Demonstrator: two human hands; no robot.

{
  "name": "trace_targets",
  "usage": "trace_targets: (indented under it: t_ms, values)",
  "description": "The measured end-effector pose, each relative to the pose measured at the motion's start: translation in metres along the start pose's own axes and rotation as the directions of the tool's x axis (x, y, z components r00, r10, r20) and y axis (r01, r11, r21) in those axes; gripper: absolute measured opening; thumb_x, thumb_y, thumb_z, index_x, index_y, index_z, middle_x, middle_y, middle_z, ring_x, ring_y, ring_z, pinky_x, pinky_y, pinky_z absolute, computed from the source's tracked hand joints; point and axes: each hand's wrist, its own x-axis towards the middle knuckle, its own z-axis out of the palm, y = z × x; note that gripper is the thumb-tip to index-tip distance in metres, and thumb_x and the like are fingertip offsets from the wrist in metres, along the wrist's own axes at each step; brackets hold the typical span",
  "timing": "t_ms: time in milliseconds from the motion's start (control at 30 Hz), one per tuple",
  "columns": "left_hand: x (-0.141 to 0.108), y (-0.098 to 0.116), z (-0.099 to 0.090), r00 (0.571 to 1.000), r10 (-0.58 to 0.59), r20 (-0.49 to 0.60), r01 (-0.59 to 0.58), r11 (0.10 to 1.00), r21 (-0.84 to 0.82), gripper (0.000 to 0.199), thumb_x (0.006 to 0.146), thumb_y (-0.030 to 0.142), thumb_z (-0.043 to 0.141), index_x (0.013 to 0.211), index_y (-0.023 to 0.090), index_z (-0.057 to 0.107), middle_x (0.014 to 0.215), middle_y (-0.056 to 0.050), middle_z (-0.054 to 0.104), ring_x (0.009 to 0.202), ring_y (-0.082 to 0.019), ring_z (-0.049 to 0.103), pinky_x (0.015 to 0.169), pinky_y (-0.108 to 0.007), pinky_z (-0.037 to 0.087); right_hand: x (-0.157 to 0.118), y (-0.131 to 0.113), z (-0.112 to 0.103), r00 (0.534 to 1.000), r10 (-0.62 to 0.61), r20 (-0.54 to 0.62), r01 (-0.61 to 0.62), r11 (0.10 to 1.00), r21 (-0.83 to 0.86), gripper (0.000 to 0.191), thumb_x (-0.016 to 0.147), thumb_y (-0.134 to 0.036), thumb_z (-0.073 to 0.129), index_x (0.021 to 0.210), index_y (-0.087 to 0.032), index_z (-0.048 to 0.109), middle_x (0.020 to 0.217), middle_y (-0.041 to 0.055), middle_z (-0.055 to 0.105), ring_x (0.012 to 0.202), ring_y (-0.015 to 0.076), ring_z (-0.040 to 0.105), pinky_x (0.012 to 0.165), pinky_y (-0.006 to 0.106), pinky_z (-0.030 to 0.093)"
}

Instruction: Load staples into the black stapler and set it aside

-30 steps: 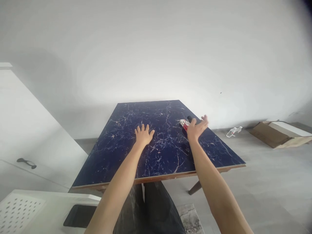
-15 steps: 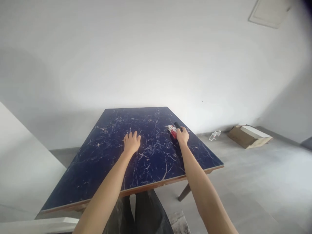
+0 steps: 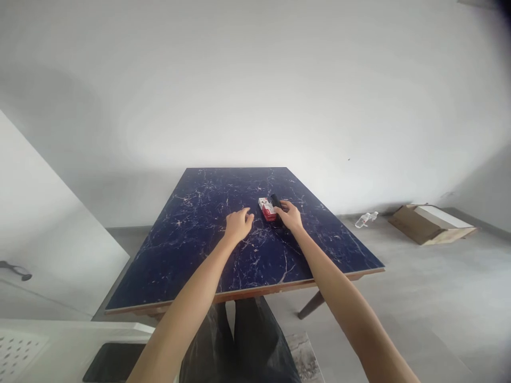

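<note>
My right hand [image 3: 290, 216] is closed around a small black cylinder-like object [image 3: 275, 200] over the right part of the dark blue marbled table [image 3: 191, 255]. Right beside it is a small red and white box [image 3: 267, 209], with my thumb at its edge. Whether the thumb also grips the box, I cannot tell. To the left, my left hand [image 3: 238, 225] is held at the tabletop with fingers apart and slightly bent. It holds nothing, and a gap separates it from the box.
A white wall rises behind the table. On the floor to the right lie a clear plastic bottle [image 3: 365, 219] and a cardboard box [image 3: 433, 224]. A white panel with a dark handle [image 3: 16, 270] stands at left, above a white surface [image 3: 72, 332] at lower left.
My right hand has moved left across the table with the black object, and the red and white box has shifted left too. My left hand has come slightly right, nearer the box.
</note>
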Motion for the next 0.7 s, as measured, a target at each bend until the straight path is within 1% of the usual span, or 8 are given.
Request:
trace_targets:
  t_ms: [100,200,333,433,500,567,600,700]
  values:
    - [0.001,0.003,0.002,0.997,-0.05,-0.055,0.049,0.998,-0.028,0.055,0.1,0.051,0.038,0.145,0.022,0.049,0.138,-0.013,0.061,0.126,-0.03,0.056,0.106,-0.045,0.04,-0.009,-0.019,0.024,0.996,-0.041,0.077,0.038,0.999,0.036,0.045,0.077,-0.04,0.07,0.118,-0.021,0.068,0.107,0.0066,0.075,0.096,0.0208,0.071,0.09,0.034,0.053]
    - [0.005,-0.006,-0.002,0.989,-0.11,-0.102,0.101,0.991,-0.084,0.058,0.101,0.049,0.032,0.148,0.017,0.045,0.148,-0.015,0.052,0.136,-0.03,0.048,0.111,-0.043,0.037,-0.021,-0.041,0.054,0.988,-0.072,0.138,0.062,0.995,0.079,0.044,0.077,-0.038,0.071,0.118,-0.021,0.066,0.108,0.0056,0.075,0.098,0.0196,0.071,0.093,0.033,0.052]
    - [0.007,-0.042,-0.028,0.969,-0.149,-0.198,0.119,0.981,-0.156,0.056,0.103,0.041,0.025,0.142,0.011,0.051,0.146,-0.016,0.054,0.138,-0.028,0.047,0.116,-0.041,0.034,-0.041,-0.076,0.103,0.984,-0.021,0.175,0.01,0.998,0.062,0.046,0.078,-0.042,0.071,0.119,-0.021,0.063,0.108,0.0056,0.074,0.097,0.0205,0.071,0.091,0.033,0.053]
    - [0.001,-0.076,-0.052,0.931,-0.246,-0.272,0.182,0.954,-0.239,0.054,0.103,0.04,0.023,0.136,0.014,0.057,0.143,-0.012,0.058,0.136,-0.025,0.05,0.115,-0.038,0.037,-0.058,-0.107,0.143,0.97,0.015,0.243,-0.027,0.999,0.046,0.059,0.074,-0.045,0.076,0.125,-0.021,0.059,0.111,0.0077,0.073,0.1,0.024,0.07,0.091,0.035,0.052]
    - [-0.004,-0.094,-0.067,0.915,-0.266,-0.305,0.183,0.944,-0.275,0.053,0.102,0.041,0.025,0.131,0.016,0.062,0.138,-0.011,0.062,0.132,-0.024,0.054,0.113,-0.037,0.039,-0.069,-0.125,0.165,0.962,0.023,0.274,-0.04,0.998,0.057,0.064,0.076,-0.047,0.075,0.13,-0.021,0.054,0.114,0.0095,0.072,0.105,0.0252,0.069,0.091,0.036,0.052]
    - [-0.008,-0.107,-0.077,0.917,-0.252,-0.309,0.163,0.945,-0.285,0.05,0.101,0.042,0.029,0.124,0.018,0.067,0.133,-0.01,0.066,0.127,-0.024,0.058,0.11,-0.037,0.042,-0.078,-0.137,0.178,0.952,0.002,0.306,-0.026,0.997,0.074,0.06,0.081,-0.049,0.069,0.131,-0.02,0.053,0.117,0.01,0.071,0.106,0.0241,0.068,0.091,0.034,0.051]
    - [-0.01,-0.111,-0.081,0.923,-0.237,-0.302,0.151,0.947,-0.282,0.049,0.1,0.042,0.032,0.121,0.018,0.069,0.13,-0.009,0.068,0.125,-0.024,0.06,0.109,-0.037,0.043,-0.08,-0.139,0.18,0.948,-0.02,0.317,-0.004,0.997,0.078,0.054,0.086,-0.051,0.064,0.129,-0.02,0.054,0.116,0.0097,0.071,0.106,0.0234,0.068,0.091,0.033,0.051]
    - [-0.015,-0.118,-0.09,0.948,-0.181,-0.263,0.118,0.964,-0.24,0.045,0.099,0.042,0.036,0.114,0.02,0.072,0.123,-0.007,0.071,0.119,-0.024,0.063,0.107,-0.037,0.045,-0.079,-0.133,0.176,0.941,-0.106,0.32,0.104,0.994,0.023,0.039,0.099,-0.051,0.041,0.113,-0.021,0.063,0.11,0.0091,0.072,0.105,0.0239,0.067,0.092,0.035,0.049]
